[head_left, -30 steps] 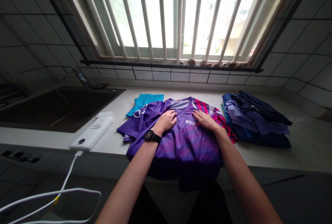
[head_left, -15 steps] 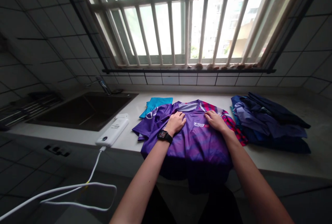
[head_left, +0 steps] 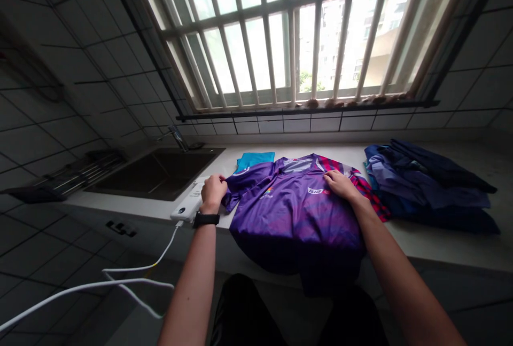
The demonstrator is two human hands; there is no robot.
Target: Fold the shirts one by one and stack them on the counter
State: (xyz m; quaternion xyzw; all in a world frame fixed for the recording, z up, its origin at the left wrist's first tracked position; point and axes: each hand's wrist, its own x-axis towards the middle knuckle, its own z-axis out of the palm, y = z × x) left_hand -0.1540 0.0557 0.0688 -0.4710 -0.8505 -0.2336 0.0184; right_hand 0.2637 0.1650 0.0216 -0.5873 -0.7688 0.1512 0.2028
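A purple shirt (head_left: 296, 218) with red-patterned shoulder and sleeve lies spread on the counter, its collar toward the window and its lower part hanging over the front edge. At the end of the shirt's left-side sleeve, my left hand (head_left: 214, 191) is closed on the cloth. My right hand (head_left: 337, 183) rests on the upper right of the chest with its fingers spread on the fabric. Behind the shirt lies a folded turquoise cloth (head_left: 256, 160), partly covered by it.
A stack of dark and blue clothes (head_left: 428, 191) stands on the counter (head_left: 425, 247) at the right. A white power bank (head_left: 188, 204) with a cable sits beside my left hand. Further left are a dark sink (head_left: 160, 172), a faucet (head_left: 178, 139) and a rack (head_left: 88, 172).
My left hand has moved left from the shirt's chest to the sleeve and taken hold of it. My right hand stays near the same place on the shirt. The view has shifted slightly.
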